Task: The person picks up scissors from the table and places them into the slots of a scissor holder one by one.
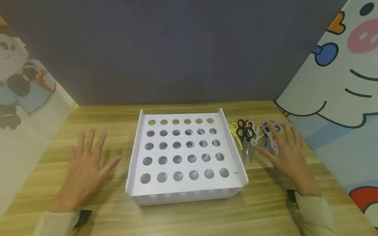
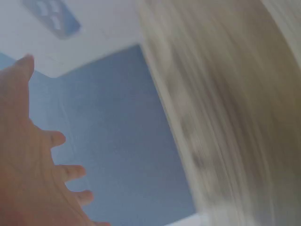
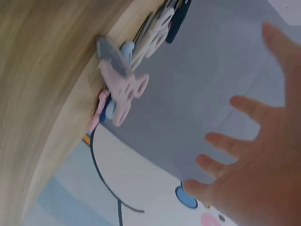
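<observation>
A white rack point(image 1: 183, 150) with rows of round holes stands in the middle of the wooden table. To its left my left hand point(image 1: 84, 167) is spread out over the table, holding nothing. My right hand point(image 1: 290, 157) hovers by the scissors on the right, fingers spread and nothing held. Several scissors lie there in a row: yellow ones point(image 1: 236, 135), black-handled ones point(image 1: 245, 135), white ones point(image 1: 255, 137) and pale pink ones point(image 1: 271, 139). In the right wrist view the pale pink scissors point(image 3: 121, 87) lie apart from the spread fingers. The right hand partly hides the rightmost scissors.
A dark grey panel point(image 1: 177, 52) rises behind the wooden table point(image 1: 189, 219). Cartoon-printed walls flank it, with a panda point(image 1: 17, 78) on the left and a pink-nosed figure point(image 1: 348, 65) on the right. Holes cover the rack's sloping top between two raised side walls.
</observation>
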Tool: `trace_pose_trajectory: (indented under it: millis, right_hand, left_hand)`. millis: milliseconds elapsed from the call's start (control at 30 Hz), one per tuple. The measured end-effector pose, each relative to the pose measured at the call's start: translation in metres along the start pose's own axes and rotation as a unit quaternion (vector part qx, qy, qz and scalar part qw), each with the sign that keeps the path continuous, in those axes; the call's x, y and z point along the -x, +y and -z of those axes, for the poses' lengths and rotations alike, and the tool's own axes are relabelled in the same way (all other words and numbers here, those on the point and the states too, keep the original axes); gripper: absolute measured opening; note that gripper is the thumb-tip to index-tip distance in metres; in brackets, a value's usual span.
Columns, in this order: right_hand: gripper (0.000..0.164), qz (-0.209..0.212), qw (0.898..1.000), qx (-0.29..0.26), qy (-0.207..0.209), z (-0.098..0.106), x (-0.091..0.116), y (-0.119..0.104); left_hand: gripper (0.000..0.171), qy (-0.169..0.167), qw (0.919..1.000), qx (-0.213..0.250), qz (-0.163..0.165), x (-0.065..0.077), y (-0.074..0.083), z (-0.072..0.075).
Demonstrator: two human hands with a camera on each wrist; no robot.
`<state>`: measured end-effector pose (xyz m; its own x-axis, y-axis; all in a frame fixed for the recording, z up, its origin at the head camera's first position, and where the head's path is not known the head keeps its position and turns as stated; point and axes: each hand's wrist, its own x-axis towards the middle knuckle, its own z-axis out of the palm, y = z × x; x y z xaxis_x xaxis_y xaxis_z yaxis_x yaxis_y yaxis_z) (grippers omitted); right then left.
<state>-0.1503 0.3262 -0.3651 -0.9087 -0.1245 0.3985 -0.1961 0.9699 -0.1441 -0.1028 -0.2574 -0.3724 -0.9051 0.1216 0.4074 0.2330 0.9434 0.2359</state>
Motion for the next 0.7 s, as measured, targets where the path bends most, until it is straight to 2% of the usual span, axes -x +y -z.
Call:
trace_pose_trajectory:
  millis: [67,133,300,400,500,600,700]
  right_hand:
    - [0.082,0.003,1.000,-0.027,0.002,0.001,-0.002,-0.002]
    - [0.076,0.014,0.999,-0.048,0.008,0.000,-0.005,-0.004]
    - [0.063,0.047,0.998,-0.052,-0.002,-0.002,-0.020,-0.010]
    - [0.060,0.042,0.996,-0.062,-0.049,-0.002,-0.035,-0.017]
    - [0.062,0.029,0.991,-0.060,-0.114,-0.002,-0.053,-0.025]
    - [0.067,0.022,0.982,-0.055,-0.179,-0.001,-0.068,-0.032]
    - [0.074,0.009,0.969,-0.063,-0.239,-0.002,-0.078,-0.037]
  left_hand:
    - [0.078,-0.008,0.9977,0.067,0.000,-0.003,0.005,0.000]
    - [0.071,-0.019,0.9901,0.139,0.001,-0.006,0.013,0.002]
    - [0.055,-0.047,0.9581,0.283,-0.004,-0.017,0.033,0.011]
    - [0.046,-0.057,0.9374,0.344,-0.002,-0.028,0.046,0.014]
    - [0.042,-0.060,0.9171,0.394,0.004,-0.041,0.057,0.015]
    - [0.042,-0.048,0.8966,0.440,0.002,-0.055,0.064,0.013]
    - [0.040,-0.027,0.8824,0.470,-0.006,-0.068,0.069,0.010]
